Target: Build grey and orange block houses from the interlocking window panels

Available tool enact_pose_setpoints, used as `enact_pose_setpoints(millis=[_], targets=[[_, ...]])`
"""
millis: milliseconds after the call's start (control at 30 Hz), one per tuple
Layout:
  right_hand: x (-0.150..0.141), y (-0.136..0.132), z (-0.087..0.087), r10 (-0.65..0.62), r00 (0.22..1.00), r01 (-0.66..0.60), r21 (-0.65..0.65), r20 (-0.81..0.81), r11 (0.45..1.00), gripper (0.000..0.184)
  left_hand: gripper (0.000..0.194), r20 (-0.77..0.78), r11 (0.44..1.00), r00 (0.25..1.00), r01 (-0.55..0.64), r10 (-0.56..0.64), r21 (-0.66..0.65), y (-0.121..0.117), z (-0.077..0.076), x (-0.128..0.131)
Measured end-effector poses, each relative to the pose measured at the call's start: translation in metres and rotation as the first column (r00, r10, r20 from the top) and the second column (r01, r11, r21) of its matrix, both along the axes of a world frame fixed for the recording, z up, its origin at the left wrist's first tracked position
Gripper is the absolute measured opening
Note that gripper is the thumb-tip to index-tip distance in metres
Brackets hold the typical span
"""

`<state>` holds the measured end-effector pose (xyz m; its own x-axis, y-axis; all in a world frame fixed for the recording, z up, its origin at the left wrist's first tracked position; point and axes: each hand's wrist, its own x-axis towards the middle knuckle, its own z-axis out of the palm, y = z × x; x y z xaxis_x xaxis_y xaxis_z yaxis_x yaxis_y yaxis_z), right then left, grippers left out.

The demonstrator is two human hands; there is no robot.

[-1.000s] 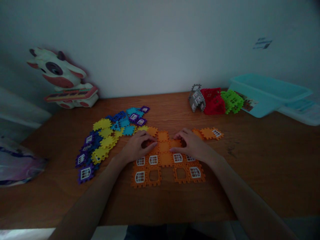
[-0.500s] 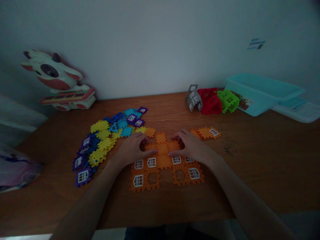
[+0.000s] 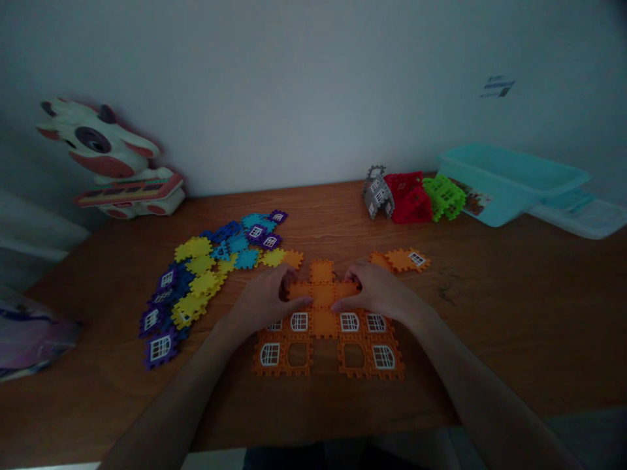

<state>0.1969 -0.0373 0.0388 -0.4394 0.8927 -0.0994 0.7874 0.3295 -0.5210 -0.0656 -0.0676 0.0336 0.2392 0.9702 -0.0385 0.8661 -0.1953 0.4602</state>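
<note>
On the brown wooden table (image 3: 494, 320), my left hand (image 3: 264, 297) and right hand (image 3: 383, 290) pinch a flat, toothed orange plastic panel (image 3: 323, 297); the blue-printed wall label (image 3: 498, 85) is unreadable.

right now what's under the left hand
Joined orange tiles run partly beneath the left hand; one white window is partly covered. Whatever lies directly under the palm can't be seen.

A brown wooden table (image 3: 504, 326) spreads under the left hand (image 3: 267, 297) and right hand (image 3: 379, 294); beyond them rises a pale wall (image 3: 294, 98), with a small printed mark (image 3: 498, 86) beyond and right of the right hand. Far left of the left hand hangs pale folded fabric (image 3: 24, 222), and the light is dim.
</note>
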Motion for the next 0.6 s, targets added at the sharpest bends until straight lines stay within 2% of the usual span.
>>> enact_pose_setpoints(millis=[100, 200, 367, 500, 600], targets=[[0.002, 0.001, 0.002, -0.033, 0.999, 0.033, -0.033, 0.011, 0.999, 0.05, 0.059, -0.004, 0.999, 1.0, -0.026, 0.025, -0.025, -0.001, 0.007, -0.004], [0.006, 0.003, 0.002, -0.071, 0.997, 0.069, -0.087, -0.02, 0.994, 0.044, 0.052, 0.016, 0.996, 1.0, -0.008, 0.01, -0.089, -0.001, 0.013, -0.011], [0.007, 0.007, -0.004, -0.12, 0.987, 0.113, -0.072, -0.108, 0.991, 0.029, 0.037, 0.125, 0.987, 0.992, 0.012, 0.008, -0.158, 0.002, 0.008, -0.015], [0.005, 0.007, -0.01, -0.111, 0.99, 0.115, 0.05, -0.089, 0.992, 0.025, 0.032, 0.099, 0.997, 0.994, -0.037, 0.045, -0.074, 0.003, -0.001, -0.011], [0.003, 0.009, -0.015, -0.008, 0.997, 0.027, 0.235, -0.08, 0.972, 0.02, 0.029, 0.06, 0.999, 0.997, -0.051, 0.05, 0.015, 0.003, -0.004, -0.009]])
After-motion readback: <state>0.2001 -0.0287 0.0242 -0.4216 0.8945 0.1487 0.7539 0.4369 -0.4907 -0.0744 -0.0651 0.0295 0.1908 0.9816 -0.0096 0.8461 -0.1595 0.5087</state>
